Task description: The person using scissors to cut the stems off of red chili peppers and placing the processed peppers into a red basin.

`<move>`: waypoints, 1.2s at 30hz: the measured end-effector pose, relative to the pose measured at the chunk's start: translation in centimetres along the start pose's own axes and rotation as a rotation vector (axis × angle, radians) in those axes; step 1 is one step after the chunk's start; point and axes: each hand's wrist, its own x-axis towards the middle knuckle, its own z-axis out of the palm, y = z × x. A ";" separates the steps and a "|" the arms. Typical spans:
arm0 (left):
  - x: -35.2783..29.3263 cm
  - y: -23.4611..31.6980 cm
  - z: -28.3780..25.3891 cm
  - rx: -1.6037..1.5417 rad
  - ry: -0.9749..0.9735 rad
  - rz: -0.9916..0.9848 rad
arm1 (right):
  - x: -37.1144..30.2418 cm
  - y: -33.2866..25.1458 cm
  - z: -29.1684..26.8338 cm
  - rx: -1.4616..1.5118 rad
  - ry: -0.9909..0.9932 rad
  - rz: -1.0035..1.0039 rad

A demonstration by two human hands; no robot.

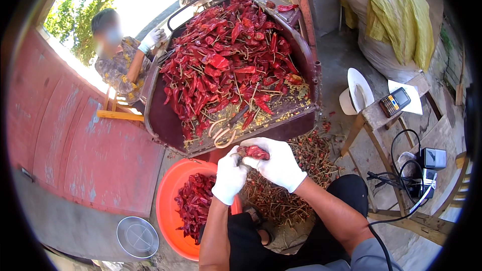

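A dried red chili pepper (256, 152) is between my two white-gloved hands, in front of the near edge of a dark red metal cart bed (173, 144). My right hand (277, 164) is closed around the pepper's body. The fingers of my left hand (231, 176) pinch its left end, where the stem is mostly covered by the glove. Beyond my hands, a large heap of dried red chili peppers (221, 52) with stems fills the cart bed. Below and left of my hands, an orange basin (165, 206) contains more red peppers (193, 206).
Discarded stems (281, 195) litter the ground by my feet. A round sieve (137, 237) lies at lower left. Another person (120, 62) sits left of the cart, one gloved hand at it. A wooden stool (374, 115) with a handheld device (395, 101) and cables (401, 180) are at right.
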 end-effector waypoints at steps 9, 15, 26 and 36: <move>-1.1 1.6 -1.6 -0.235 0.195 -0.128 | 0.5 -1.0 -0.4 -0.299 0.092 0.029; -1.0 -0.3 -2.0 -0.206 0.151 0.205 | 0.6 0.5 -0.5 0.208 -0.167 0.185; 0.2 -2.6 -0.7 -1.299 0.266 -0.375 | -1.5 -1.5 0.7 -0.004 -0.403 -0.157; 7.2 -6.0 1.6 0.456 0.129 0.207 | -0.7 -1.9 -0.2 0.080 -0.535 -0.017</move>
